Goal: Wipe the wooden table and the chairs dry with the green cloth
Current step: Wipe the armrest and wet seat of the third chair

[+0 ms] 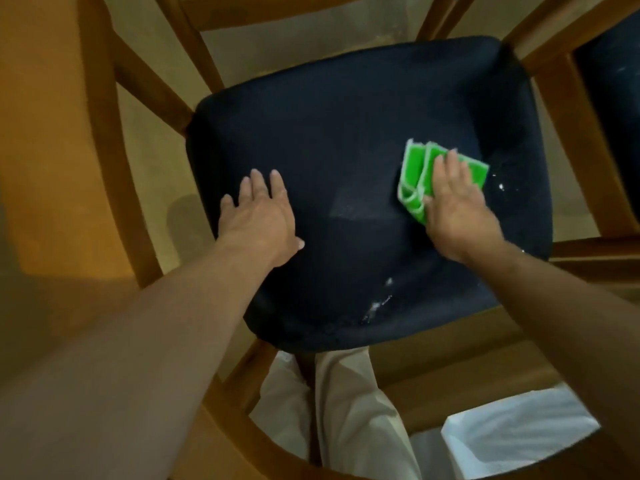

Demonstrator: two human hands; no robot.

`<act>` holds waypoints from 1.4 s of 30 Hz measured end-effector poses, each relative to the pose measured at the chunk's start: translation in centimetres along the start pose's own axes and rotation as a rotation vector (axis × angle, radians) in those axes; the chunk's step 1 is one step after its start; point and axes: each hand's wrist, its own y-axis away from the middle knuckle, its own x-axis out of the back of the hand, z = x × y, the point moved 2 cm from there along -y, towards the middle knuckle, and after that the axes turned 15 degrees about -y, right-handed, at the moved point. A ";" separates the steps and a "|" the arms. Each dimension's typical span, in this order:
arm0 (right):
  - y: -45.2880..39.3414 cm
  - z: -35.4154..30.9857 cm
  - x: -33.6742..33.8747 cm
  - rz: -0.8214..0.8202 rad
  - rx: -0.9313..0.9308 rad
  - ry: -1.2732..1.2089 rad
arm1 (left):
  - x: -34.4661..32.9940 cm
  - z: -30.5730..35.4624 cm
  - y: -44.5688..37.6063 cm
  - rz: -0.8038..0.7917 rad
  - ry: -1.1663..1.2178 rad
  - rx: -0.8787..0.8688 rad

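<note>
Your right hand (pixel 457 206) lies flat on the folded green cloth (pixel 420 174), fingers straight and pressing it onto the dark chair seat (pixel 346 140). The one cloth runs lengthwise from your wrist up and away, its free corners poking out past your fingertips. Just right of it sit white wet specks (pixel 500 187); a second patch (pixel 377 306) glistens near the seat's front edge. Your left hand (pixel 259 216) rests open, well left of the cloth, fingers spread on the seat. A second dark seat (pixel 613 81) shows at far right.
</note>
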 end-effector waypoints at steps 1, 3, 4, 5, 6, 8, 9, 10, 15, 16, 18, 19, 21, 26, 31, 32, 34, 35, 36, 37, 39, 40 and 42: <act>-0.4 0.1 0.5 0.011 -0.062 -0.034 | -0.1 0.2 -0.7 -0.020 -0.046 0.002; 1.2 -1.1 -0.8 0.003 -0.119 -0.053 | 0.1 0.6 -2.0 -0.027 -0.121 -0.001; 3.1 -2.2 -2.3 -0.036 -0.105 -0.049 | 0.3 0.7 -2.6 -0.029 -0.146 0.003; 5.8 -3.7 -4.3 -0.100 -0.063 -0.035 | 0.4 0.9 -3.1 -0.035 -0.165 0.007; 8.7 -5.2 -6.3 -0.165 -0.003 -0.014 | 0.5 1.1 -3.6 -0.041 -0.181 0.011; 13.3 -7.3 -9.5 -0.237 0.094 0.019 | 0.7 1.4 -4.2 -0.037 -0.209 0.025; 14.3 -7.7 -10.4 -0.248 0.105 0.009 | 0.7 1.5 -4.3 -0.038 -0.210 0.038; 14.6 -7.7 -10.8 -0.270 0.103 0.002 | 0.6 1.5 -4.3 -0.044 -0.197 0.052; 11.2 -3.8 -7.9 -0.197 0.150 -0.066 | 0.3 1.5 -4.4 -0.055 -0.163 0.044; 9.8 -2.6 -6.6 -0.131 0.065 -0.097 | 0.3 1.7 -4.3 -0.066 -0.159 0.044; 7.0 -0.2 -4.0 0.047 -0.164 -0.170 | 0.5 1.9 -4.8 -0.067 -0.175 0.049; 5.9 0.8 -3.0 0.116 -0.268 -0.225 | 0.5 2.0 -5.0 -0.061 -0.197 0.046; 5.6 1.1 -2.7 0.184 -0.446 -0.334 | 0.6 1.9 -4.9 -0.065 -0.230 0.035; 11.7 -8.6 -9.1 0.211 -0.740 -0.529 | 1.3 1.8 -4.6 -0.040 -0.259 -0.010; 12.3 -16.4 -12.8 0.209 -1.027 -0.755 | 2.1 2.2 -4.1 -0.087 -0.227 -0.003; 11.8 -16.2 -12.6 0.217 -1.062 -0.779 | 2.2 2.3 -4.1 -0.092 -0.229 -0.002; 10.9 -15.3 -12.2 0.256 -1.095 -0.802 | 2.2 2.3 -4.1 -0.104 -0.239 -0.004; 10.5 -14.5 -11.7 0.295 -1.124 -0.815 | 2.1 2.1 -4.1 -0.105 -0.245 -0.012; 10.2 -13.4 -11.1 0.345 -1.157 -0.828 | 2.1 2.0 -4.1 -0.104 -0.249 -0.019; 9.7 -12.0 -10.4 0.404 -1.187 -0.836 | 2.1 2.0 -4.0 -0.105 -0.253 -0.022; 8.8 -7.8 -8.1 0.534 -1.209 -0.831 | 2.1 2.0 -4.0 -0.094 -0.266 -0.018; 8.4 -5.3 -6.9 0.580 -1.205 -0.829 | 1.9 2.0 -4.1 -0.088 -0.276 -0.016; 7.9 -1.4 -5.3 0.616 -1.187 -0.867 | 1.7 2.2 -4.5 -0.087 -0.283 0.001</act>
